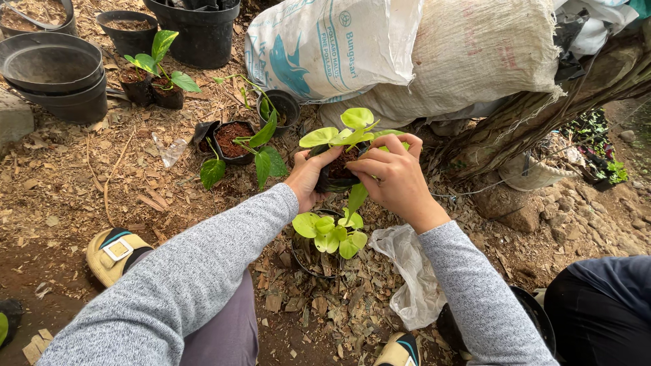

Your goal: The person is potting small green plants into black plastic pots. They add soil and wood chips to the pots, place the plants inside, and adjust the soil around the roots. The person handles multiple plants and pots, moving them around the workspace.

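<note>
Far to your left, stacked empty black pots [53, 71] sit on the mulch-covered ground [61, 183], with a soil-filled black pot [127, 30] and a larger black tub [201, 30] beyond them. Just right of the stack, a small dark-green seedling in a black grow bag [159, 85] stands upright. Nearer the middle, another grow bag of reddish soil [230, 139] holds a dark-green pothos cutting whose leaves droop toward you, and a small empty black pot [283, 107] stands just behind it. A crumpled scrap of clear plastic [169, 150] lies between these and the stack.

Your left sandal [112, 254] rests on the ground at near left, beside your grey-sleeved arm.

In the centre, you hold a small black grow bag with a lime-green pothos plant [342, 146] up off the ground. Your left hand [308, 177] cups the bag's left side, fingers curled around it. Your right hand [393, 179] wraps the right side, its fingertips pressed onto the soil at the plant's base. Directly below, near you, a second lime-green pothos [331, 237] sits in a dark pot on the ground.

Right of that, a crumpled whitish plastic bag [410, 271] lies by your right forearm. Far behind, bulky white woven sacks [407, 47] lean against a tree trunk [536, 112]. At near right, another person's dark-trousered knee [603, 305] enters the view.
</note>
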Tool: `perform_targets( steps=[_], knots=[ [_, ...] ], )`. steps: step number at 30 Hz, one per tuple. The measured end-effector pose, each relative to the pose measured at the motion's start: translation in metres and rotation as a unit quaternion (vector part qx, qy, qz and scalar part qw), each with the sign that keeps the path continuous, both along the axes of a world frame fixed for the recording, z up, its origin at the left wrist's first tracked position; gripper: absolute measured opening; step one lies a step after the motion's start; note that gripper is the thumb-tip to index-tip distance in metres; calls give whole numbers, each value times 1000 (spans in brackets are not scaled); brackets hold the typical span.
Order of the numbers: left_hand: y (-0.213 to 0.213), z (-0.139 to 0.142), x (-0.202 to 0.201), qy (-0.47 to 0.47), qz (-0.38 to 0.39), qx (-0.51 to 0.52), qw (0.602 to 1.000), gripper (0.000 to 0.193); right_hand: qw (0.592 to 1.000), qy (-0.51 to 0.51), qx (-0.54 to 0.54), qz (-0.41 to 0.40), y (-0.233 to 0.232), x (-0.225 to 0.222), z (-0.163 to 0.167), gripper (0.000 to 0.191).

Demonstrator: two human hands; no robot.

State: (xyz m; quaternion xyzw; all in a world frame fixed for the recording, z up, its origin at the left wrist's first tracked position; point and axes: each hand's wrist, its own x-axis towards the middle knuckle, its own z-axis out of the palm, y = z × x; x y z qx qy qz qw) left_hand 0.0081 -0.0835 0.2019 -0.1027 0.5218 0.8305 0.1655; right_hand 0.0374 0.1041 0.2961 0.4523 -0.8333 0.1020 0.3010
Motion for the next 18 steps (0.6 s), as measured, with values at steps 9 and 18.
perform_targets(
  steps=[9, 18],
  knots=[
    [2, -2, -3, -31, 10, -4, 999, 74, 996, -85, -23, -5, 1, -5, 1, 25],
    [5, 2, 0, -50, 33, -6, 998, 79, 986, -152, -73, -19, 14, -10, 9, 27]
  ],
)
